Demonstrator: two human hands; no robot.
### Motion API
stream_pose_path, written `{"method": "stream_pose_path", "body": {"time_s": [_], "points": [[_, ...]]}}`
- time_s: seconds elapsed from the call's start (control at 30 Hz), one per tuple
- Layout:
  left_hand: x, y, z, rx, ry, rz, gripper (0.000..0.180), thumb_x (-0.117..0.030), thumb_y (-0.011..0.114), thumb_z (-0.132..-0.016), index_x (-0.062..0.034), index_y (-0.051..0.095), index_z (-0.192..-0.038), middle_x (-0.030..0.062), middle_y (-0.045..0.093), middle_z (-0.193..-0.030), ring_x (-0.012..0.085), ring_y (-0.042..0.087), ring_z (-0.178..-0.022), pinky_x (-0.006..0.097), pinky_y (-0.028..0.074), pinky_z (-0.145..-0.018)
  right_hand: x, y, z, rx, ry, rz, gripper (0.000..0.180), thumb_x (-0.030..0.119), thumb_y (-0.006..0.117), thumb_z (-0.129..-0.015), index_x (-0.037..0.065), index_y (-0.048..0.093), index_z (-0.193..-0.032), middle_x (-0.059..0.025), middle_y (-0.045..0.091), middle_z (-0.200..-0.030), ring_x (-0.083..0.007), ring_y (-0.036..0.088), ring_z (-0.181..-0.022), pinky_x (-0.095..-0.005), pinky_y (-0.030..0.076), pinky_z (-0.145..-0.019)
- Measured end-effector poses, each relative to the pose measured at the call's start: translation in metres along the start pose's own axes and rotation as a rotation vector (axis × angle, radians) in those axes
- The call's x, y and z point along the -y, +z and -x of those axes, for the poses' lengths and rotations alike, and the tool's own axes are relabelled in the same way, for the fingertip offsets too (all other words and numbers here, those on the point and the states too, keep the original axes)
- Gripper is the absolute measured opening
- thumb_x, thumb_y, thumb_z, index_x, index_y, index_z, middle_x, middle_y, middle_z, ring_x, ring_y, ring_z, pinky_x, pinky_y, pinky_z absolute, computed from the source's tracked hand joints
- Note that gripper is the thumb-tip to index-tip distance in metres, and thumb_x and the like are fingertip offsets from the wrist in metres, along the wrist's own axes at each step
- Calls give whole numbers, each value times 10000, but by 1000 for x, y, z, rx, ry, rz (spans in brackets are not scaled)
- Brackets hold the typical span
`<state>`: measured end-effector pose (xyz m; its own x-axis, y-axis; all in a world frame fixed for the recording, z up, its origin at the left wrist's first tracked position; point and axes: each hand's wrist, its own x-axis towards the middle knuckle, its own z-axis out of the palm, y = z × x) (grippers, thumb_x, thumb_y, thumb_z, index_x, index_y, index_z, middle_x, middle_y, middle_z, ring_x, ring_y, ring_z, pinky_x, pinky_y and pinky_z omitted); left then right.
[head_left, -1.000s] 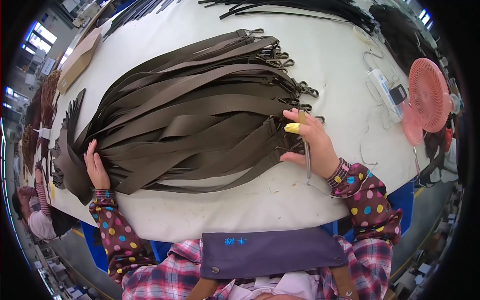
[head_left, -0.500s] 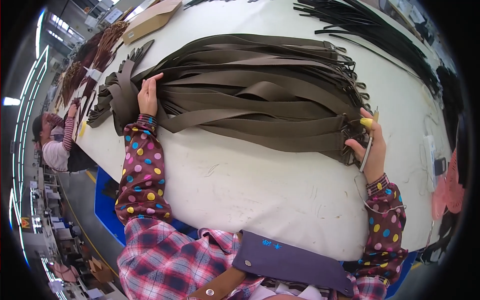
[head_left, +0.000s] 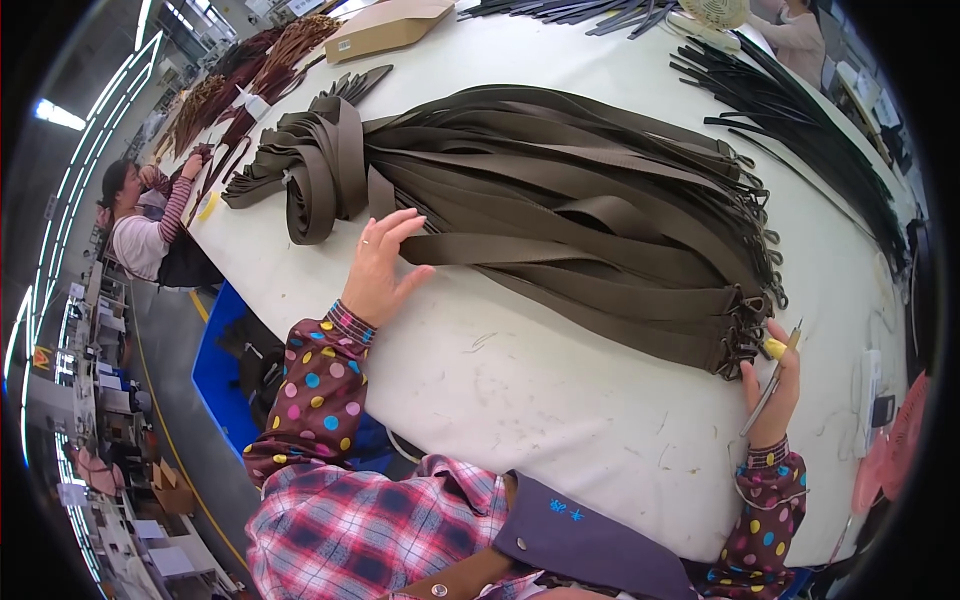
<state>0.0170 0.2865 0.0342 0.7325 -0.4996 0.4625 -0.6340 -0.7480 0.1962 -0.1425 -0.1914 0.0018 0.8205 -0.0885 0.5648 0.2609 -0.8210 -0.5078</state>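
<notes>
A thick bundle of dark brown flat straps lies across the table, its left end wound into a folded knot. Along the right end sit several dark metal hooks. My left hand is open at the bundle's near left edge, fingers spread, holding nothing; a ring shows on it. My right hand is beside the nearest hooks, its thumb and fingertips close to them; whether they touch I cannot tell. A thin pointed metal tool is held across its fingers. Yellow wrapping covers one fingertip.
Black straps lie at the far right, a cardboard box at the far left. A blue bin stands by the table's left edge, where a co-worker handles dark red strips. A pink fan is at the right rim.
My left hand has come off the straps and moved nearer to me. My right hand stays by the hooks with the tool. The whole view has shifted, showing another person at the far right.
</notes>
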Motion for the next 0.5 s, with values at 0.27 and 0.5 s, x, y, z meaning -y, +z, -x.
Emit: {"method": "stream_pose_path", "body": {"time_s": [0.27, 0.5], "points": [[25, 9, -6, 142, -568, 247, 425, -195, 765, -764, -33, 543, -1088, 73, 551, -882, 146, 549, -736, 267, 474, -690, 6, -1, 8, 114, -20, -21, 405, -19, 727, -707, 11, 504, -1044, -187, 568, -1213, -335, 547, -1112, -393, 426, -952], [6, 46, -103, -280, -151, 588, 127, -27, 661, -835, -17, 594, -942, 41, 557, -781, 87, 546, -639, 223, 449, -604, 8, -3, 4, 142, 34, -32, 407, -32, 719, -720, 27, 506, -1061, -188, 569, -1198, -339, 563, -1085, -384, 449, -924]]}}
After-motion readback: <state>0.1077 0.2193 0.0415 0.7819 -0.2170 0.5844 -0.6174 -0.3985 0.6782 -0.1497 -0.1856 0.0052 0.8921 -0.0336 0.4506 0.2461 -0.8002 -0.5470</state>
